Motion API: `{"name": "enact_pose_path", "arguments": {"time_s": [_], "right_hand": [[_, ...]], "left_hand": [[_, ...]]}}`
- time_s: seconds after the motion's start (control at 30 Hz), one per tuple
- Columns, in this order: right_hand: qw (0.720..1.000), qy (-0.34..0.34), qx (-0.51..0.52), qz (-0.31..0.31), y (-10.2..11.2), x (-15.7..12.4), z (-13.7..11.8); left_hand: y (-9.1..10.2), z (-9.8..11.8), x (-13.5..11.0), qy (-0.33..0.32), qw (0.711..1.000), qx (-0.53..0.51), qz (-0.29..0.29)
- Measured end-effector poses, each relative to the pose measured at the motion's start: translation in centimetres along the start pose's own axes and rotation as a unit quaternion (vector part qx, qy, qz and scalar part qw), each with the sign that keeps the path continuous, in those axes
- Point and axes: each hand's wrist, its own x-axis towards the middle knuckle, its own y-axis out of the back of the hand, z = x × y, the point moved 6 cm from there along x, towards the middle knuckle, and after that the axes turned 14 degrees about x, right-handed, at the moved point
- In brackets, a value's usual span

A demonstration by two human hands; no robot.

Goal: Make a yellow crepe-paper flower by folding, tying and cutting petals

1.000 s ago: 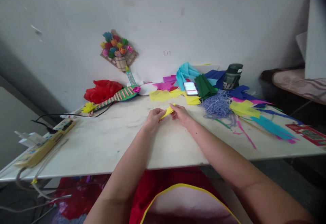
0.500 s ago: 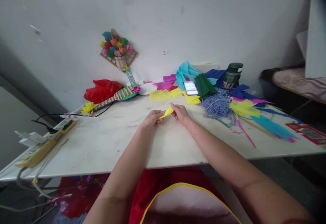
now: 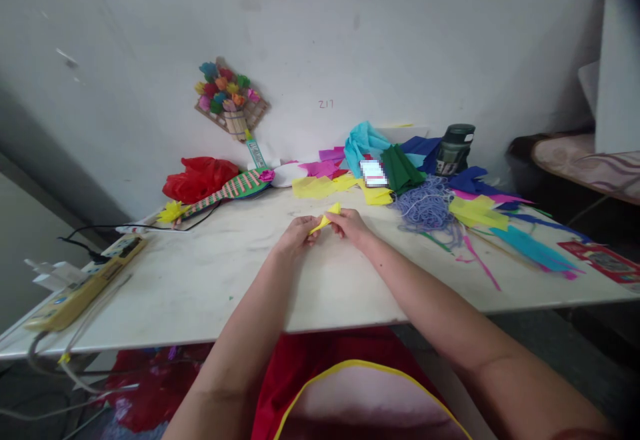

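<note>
A folded strip of yellow crepe paper [image 3: 326, 219] is held between my two hands, above the middle of the white table [image 3: 200, 287]. My left hand [image 3: 301, 230] grips its lower left end with closed fingers. On the other side, my right hand [image 3: 350, 225] pinches the paper near its upper end, where it flares into a point. The fingertips of both hands are close together. Behind them lie flat yellow paper pieces [image 3: 313, 187].
A blue-grey yarn tangle [image 3: 427, 203], dark green paper [image 3: 400, 170] and a dark bottle [image 3: 456, 149] stand right of centre. Blue paper strips [image 3: 533, 248] lie further right. Left are a decorated pipa-shaped craft [image 3: 245, 185], a red bag [image 3: 200, 179] and a power strip [image 3: 90, 287].
My right hand has shifted slightly towards the left hand and down the paper. The yellow paper's upper end now sticks up and spreads wider above my right fingers.
</note>
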Motion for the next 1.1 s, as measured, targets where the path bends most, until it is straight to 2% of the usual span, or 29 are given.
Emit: {"name": "enact_pose_path", "arguments": {"time_s": [0.13,0.23,0.43,0.77,0.9,1.1], "right_hand": [[0.999,0.019,0.004,0.030,0.5,0.3,0.0],[0.999,0.039,0.024,0.029,0.9,0.6,-0.2],[0.998,0.054,0.037,0.001,1.0,0.8,-0.5],[0.996,0.063,0.058,-0.029,1.4,0.9,-1.2],[0.996,0.061,0.062,-0.010,2.1,1.2,-1.3],[0.997,0.014,0.053,0.048,3.0,1.5,-0.9]], "left_hand": [[0.0,0.2,0.2,-0.017,0.995,0.086,0.049],[-0.3,0.2,0.3,-0.016,0.991,0.122,0.055],[-1.0,0.4,0.1,-0.032,0.994,0.101,0.022],[-1.3,1.4,0.6,-0.091,0.989,0.109,0.050],[-1.5,2.0,1.5,-0.072,0.987,0.139,0.045],[-1.7,2.8,2.8,-0.036,0.979,0.193,0.048]]}}
